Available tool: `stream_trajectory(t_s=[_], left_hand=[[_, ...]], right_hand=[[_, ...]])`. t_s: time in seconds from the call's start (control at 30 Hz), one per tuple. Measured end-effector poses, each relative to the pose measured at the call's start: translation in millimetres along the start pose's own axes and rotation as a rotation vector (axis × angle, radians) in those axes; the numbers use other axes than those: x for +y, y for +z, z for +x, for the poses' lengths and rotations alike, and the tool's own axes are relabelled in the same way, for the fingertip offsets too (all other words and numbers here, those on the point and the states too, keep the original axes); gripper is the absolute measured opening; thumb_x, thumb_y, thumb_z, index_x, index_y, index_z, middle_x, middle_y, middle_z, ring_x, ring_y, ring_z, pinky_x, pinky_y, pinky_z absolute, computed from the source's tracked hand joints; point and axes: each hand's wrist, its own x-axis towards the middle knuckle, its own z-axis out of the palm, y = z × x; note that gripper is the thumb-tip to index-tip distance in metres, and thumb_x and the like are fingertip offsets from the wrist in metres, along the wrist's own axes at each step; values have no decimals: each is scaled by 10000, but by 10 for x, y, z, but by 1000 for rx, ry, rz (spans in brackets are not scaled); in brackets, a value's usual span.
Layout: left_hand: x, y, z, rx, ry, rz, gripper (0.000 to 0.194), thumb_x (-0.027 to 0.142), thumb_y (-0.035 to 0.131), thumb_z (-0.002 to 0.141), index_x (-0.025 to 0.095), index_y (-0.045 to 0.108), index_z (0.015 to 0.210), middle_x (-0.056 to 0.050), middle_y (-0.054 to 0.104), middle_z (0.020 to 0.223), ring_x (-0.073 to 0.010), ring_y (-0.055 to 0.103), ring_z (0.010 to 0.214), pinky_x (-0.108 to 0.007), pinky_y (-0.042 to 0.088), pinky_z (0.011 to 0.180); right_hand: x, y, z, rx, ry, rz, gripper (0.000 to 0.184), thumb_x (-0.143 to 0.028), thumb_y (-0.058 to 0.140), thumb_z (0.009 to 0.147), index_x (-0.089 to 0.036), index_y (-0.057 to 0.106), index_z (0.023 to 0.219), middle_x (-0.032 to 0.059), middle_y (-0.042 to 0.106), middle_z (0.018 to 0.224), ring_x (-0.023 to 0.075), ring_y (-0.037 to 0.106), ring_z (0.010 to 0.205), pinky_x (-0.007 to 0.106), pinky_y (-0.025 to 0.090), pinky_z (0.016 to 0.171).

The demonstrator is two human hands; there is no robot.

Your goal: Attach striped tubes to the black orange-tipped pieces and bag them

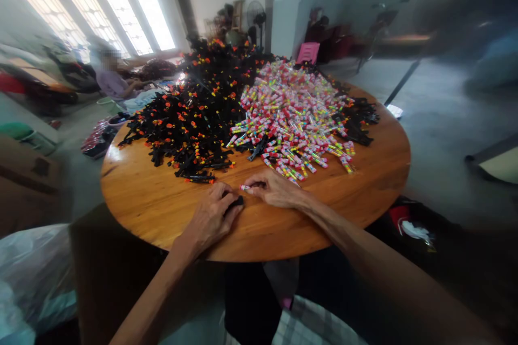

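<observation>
My left hand (212,216) rests on the round wooden table (162,210) with its fingers closed around a small black plastic part (236,202). My right hand (272,188) lies just to the right, pinching a small pink-tipped tube (245,187) between its fingertips. The two hands nearly touch near the table's front edge. Behind them a big heap of black plastic pieces with orange and red dots (198,108) covers the left half, and a heap of colourful small tubes (295,113) covers the right half.
A seated person (115,81) works at the far left near bright windows. A white plastic bag (32,275) sits at the lower left, a cardboard box (24,178) beyond it. A pink stool (308,52) and a fan (256,16) stand at the back.
</observation>
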Motion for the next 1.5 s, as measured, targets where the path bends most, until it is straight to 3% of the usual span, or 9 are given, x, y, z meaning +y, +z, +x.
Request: stream_trajectory(t_s=[0.43,1.1,1.3,1.5], left_hand=[[-11,22,6,100,54,26,145,206,532,1001,171,663,1054,-105,652,1029,-216,607,943,-399,544,844],[-56,23,-2,111,79,38,144,203,559,1000,200,690,1058,-97,666,1054,-214,617,959,-400,537,859],[-16,12,-25,134,67,7,156,191,550,998,197,683,1079,-97,651,1054,-206,616,948,-372,545,835],[9,-11,-31,119,74,3,168,173,556,987,182,677,1102,-98,649,1054,-205,614,948,-362,544,829]], right_hand=[[41,-51,-66,-70,46,52,270,-282,611,910,-155,787,1071,32,763,884,151,605,736,267,434,673],[-50,-95,-91,-136,-2,69,260,-261,629,879,-163,813,1035,53,801,948,166,647,755,275,458,697],[-27,-84,-77,-58,23,78,267,-309,628,897,-153,808,1016,29,768,839,131,562,668,250,394,619],[-31,-70,-81,-81,24,97,284,-331,629,898,-145,809,1013,8,695,737,112,483,626,239,342,575]])
